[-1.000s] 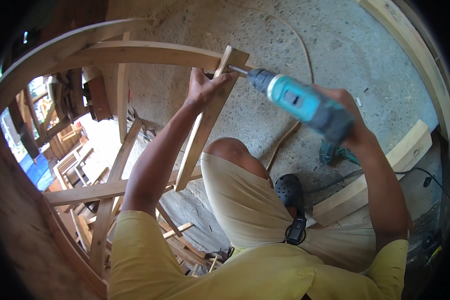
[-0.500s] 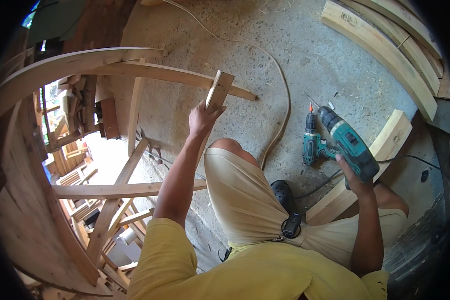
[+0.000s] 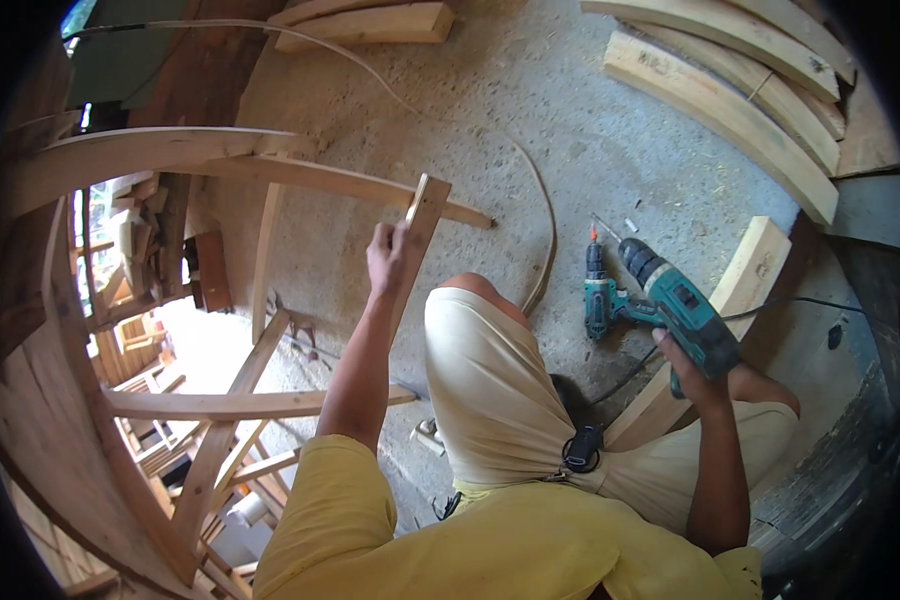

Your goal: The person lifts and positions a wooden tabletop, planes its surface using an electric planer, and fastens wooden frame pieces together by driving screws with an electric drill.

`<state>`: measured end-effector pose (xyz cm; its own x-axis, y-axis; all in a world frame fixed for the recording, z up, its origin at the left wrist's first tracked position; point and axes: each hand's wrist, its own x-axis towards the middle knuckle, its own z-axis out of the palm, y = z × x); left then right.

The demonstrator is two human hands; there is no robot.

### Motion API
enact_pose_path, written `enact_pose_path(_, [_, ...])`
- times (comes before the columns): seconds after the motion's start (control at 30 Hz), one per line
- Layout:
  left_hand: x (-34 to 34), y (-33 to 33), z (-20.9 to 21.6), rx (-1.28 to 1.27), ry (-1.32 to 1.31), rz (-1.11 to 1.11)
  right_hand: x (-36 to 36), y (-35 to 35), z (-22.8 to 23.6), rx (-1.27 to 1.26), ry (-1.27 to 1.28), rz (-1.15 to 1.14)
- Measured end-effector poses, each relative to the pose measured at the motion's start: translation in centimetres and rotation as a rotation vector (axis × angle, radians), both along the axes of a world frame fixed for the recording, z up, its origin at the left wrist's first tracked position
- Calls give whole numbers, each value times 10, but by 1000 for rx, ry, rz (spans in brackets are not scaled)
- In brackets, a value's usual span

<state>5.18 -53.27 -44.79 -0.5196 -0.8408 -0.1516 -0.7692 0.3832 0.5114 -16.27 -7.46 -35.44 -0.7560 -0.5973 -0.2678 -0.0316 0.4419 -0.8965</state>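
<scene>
My right hand (image 3: 694,372) grips the handle of a teal and black power drill (image 3: 682,305), held up with its long bit angled to the far left. Beside the upright wooden post (image 3: 426,215) of the frame, my left hand (image 3: 387,258) is closed with its fingers curled in. Whatever those fingers hold, if anything, is hidden. The post meets a long wooden rail (image 3: 340,180) that runs in from the left. A second, smaller teal drill (image 3: 598,290) with an orange-tipped bit lies on the floor just left of the held one.
Curved timber beams (image 3: 720,110) are stacked at the far right. One squared beam (image 3: 755,265) lies under my right arm. A pale cord (image 3: 545,200) curves over the concrete floor, and a lower wooden rail (image 3: 220,405) crosses on my left. A hammer (image 3: 428,436) lies near my left knee.
My left hand has let go of the post top and moved down and left, its fingers now curled beside it. My right hand still holds the drill. The view has shifted slightly.
</scene>
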Motion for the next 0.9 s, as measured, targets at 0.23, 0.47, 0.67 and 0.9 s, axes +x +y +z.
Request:
enact_pose_path(0.23, [30, -23, -26, -14, 439, 410, 22, 51, 22, 83, -355, -197])
enact_pose_path(0.47, [37, 70, 25, -286, 324, 276, -68, 16, -49, 205, 307, 340])
enact_pose_path(0.67, [261, 312, 63, 609, 27, 482, -113, -10, -197, 466, 673, 527])
enact_pose_path(0.9, [443, 656, 272, 715, -512, 643, -119, 0, -218, 576, 622, 613])
